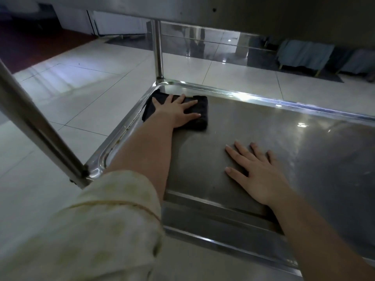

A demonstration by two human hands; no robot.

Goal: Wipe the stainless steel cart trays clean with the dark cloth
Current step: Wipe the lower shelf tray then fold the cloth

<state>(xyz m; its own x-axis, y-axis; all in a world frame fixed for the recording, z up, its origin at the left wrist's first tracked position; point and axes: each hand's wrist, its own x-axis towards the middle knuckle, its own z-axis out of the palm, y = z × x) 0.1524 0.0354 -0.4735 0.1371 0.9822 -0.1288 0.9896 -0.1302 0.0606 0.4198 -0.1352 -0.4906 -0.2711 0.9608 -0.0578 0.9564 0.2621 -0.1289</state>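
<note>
The lower stainless steel tray (274, 126) of the cart fills the middle and right of the view. A folded dark cloth (199, 120) lies in its far left corner. My left hand (176, 109) lies flat on top of the cloth, fingers spread and pointing right, pressing it onto the tray. My right hand (255, 171) rests flat on the bare tray surface nearer to me, fingers apart, holding nothing. The two hands are well apart.
An upper tray (243, 13) of the cart hangs overhead. An upright post (158, 49) stands at the far left corner and another post (38, 128) at the near left corner. Pale floor tiles (71, 94) lie to the left; blue covered furniture (304, 55) stands behind.
</note>
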